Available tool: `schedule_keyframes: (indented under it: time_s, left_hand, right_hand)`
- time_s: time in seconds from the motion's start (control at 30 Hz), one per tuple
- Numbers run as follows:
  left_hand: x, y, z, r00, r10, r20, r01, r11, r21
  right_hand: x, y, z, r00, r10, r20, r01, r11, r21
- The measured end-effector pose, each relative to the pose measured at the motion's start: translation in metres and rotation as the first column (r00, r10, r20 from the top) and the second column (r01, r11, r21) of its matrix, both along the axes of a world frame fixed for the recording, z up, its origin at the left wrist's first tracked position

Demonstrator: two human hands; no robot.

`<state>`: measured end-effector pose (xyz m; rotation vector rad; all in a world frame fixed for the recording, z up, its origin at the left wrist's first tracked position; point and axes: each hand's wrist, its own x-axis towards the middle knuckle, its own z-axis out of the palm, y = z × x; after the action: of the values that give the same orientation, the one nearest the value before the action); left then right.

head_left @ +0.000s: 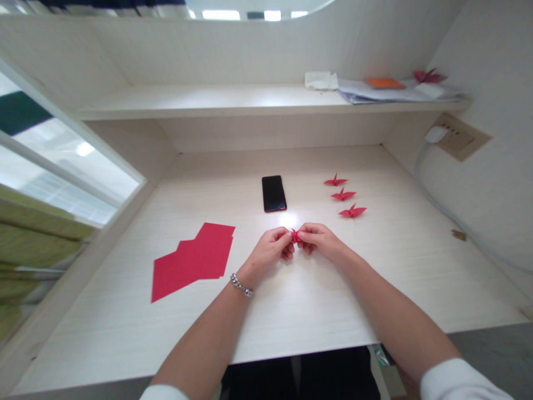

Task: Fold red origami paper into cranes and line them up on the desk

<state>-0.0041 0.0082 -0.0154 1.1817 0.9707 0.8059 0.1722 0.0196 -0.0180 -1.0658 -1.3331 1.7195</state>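
Between my two hands is a small red folded paper crane [295,236], mostly covered by the fingers. My left hand [275,244] pinches its left side, and my right hand [317,239] pinches its right side. Both hands are close together just above the desk. Three finished red paper cranes, a far one [335,180], a middle one [343,194] and a near one [352,211], stand in a column to the right, beyond my right hand. Several overlapping red paper sheets [195,255] lie flat to the left of my left hand.
A black phone [273,193] lies on the desk [216,183] behind my hands. On the shelf [200,100] are papers [362,91], an orange pad [385,83] and another red folded piece [428,76]. A white cable [433,194] runs from the wall socket [462,137] along the right.
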Motion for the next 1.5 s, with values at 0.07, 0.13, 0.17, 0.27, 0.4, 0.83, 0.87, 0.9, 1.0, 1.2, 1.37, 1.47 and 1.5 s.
schedule_keyframes:
  time_s: [0.07,0.13,0.17,0.27,0.4,0.83,0.87,0.9,1.0,1.2,1.37,1.47,1.5]
  left_hand:
    - [0.002,0.000,-0.001,1.000,0.020,-0.008,-0.019,0.999,0.041]
    - [0.003,-0.001,-0.001,0.999,0.037,-0.023,-0.036,0.997,0.070]
    - [0.004,-0.001,-0.001,0.999,0.043,-0.023,-0.042,0.997,0.072]
    - [0.004,-0.001,0.001,0.995,0.064,0.071,-0.064,0.998,0.007]
    - [0.003,-0.002,0.004,0.952,0.086,0.294,-0.047,0.989,-0.137]
    - [0.009,-0.012,0.008,0.808,0.112,0.579,0.048,0.966,-0.254]
    - [0.009,-0.013,0.008,0.801,0.115,0.587,0.046,0.966,-0.253]
    - [0.010,-0.013,0.008,0.797,0.116,0.593,0.045,0.967,-0.250]
    - [0.010,-0.013,0.008,0.795,0.116,0.595,0.038,0.970,-0.239]
    - [0.008,-0.011,0.008,0.859,0.084,0.505,0.030,0.976,-0.214]
    - [0.005,-0.009,0.009,0.882,0.105,0.459,0.008,0.971,-0.238]
    - [0.004,-0.009,0.009,0.868,0.101,0.486,0.024,0.969,-0.244]
    - [0.004,-0.009,0.009,0.861,0.098,0.500,0.033,0.969,-0.246]
  right_hand:
    - [-0.001,0.000,0.001,1.000,-0.003,0.001,0.003,0.999,-0.051]
    - [-0.002,0.000,0.000,1.000,-0.017,0.018,0.018,0.997,-0.069]
    - [-0.002,0.000,0.000,0.999,-0.025,0.021,0.026,0.997,-0.066]
    - [-0.003,-0.002,0.000,0.998,-0.026,-0.050,0.023,0.997,-0.073]
    - [-0.003,-0.006,0.006,0.965,-0.016,-0.260,-0.029,0.985,-0.168]
    - [-0.008,-0.012,0.009,0.860,-0.035,-0.509,-0.081,0.976,-0.203]
    - [-0.009,-0.012,0.009,0.859,-0.035,-0.510,-0.077,0.977,-0.198]
    - [-0.009,-0.012,0.009,0.860,-0.035,-0.510,-0.074,0.979,-0.192]
    - [-0.009,-0.012,0.009,0.864,-0.031,-0.502,-0.072,0.980,-0.185]
    - [-0.003,-0.009,0.009,0.893,-0.054,-0.447,-0.023,0.986,-0.166]
    - [-0.001,-0.006,0.008,0.948,-0.037,-0.317,0.006,0.995,-0.099]
    - [-0.002,-0.006,0.006,0.962,-0.025,-0.271,0.007,0.998,-0.068]
    - [-0.003,-0.006,0.005,0.964,-0.019,-0.265,0.004,0.998,-0.057]
